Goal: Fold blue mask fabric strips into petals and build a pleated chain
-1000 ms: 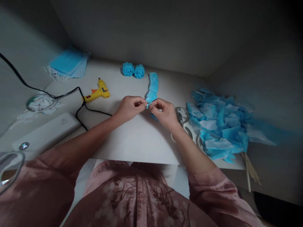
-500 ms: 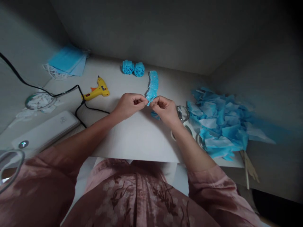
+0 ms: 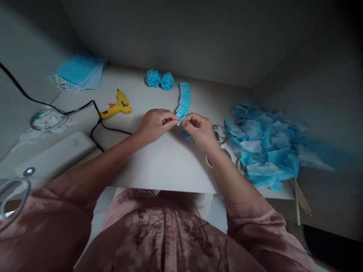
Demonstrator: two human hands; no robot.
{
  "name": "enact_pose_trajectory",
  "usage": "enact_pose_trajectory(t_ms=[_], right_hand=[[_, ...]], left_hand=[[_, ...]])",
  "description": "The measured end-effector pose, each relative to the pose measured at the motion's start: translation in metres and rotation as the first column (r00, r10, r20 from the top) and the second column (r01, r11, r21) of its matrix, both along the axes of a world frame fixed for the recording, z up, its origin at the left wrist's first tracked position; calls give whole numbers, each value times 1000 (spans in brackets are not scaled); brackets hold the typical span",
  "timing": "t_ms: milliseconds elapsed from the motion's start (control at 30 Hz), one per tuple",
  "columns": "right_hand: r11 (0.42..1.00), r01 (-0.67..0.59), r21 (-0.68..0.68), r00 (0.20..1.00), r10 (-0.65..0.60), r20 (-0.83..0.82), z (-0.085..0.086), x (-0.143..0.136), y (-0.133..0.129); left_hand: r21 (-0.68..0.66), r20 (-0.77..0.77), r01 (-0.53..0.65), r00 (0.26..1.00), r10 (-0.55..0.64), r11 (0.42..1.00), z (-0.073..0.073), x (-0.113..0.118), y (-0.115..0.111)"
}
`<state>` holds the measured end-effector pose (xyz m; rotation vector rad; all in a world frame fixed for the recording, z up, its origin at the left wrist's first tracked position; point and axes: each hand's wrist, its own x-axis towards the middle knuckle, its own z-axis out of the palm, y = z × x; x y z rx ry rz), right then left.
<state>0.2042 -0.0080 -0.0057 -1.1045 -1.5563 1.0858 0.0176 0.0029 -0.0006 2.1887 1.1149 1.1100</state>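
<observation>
Hands (image 3: 155, 122) (image 3: 200, 130) barely moved, pinching strip (image 3: 184, 96); dish (image 3: 33, 119) holds scraps (image 3: 51, 120).

You wear a dusty-pink buttoned shirt (image 3: 170, 241); front printed with pale blossoms and dark red-brown sprigs. Sleeves (image 3: 252, 211) loose, slightly glossy, forearms uncovered.

blue strip (image 3: 184, 97): near end partly behind fingers (image 3: 186, 123) | black cord (image 3: 76, 111): cut by left edge | blue scraps (image 3: 252, 130): right side blurred
</observation>
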Motion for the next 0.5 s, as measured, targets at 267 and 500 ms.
enact_pose_trajectory(t_ms=[267,500], right_hand=[[1000,-10,-13,1000,10,-7,1,-1,-1],[1000,-27,8,999,27,26,2,-2,-2]], left_hand=[[120,-127,-25,991,40,993,1,1,-2],[170,-150,-91,982,117,981,1,6,-7]])
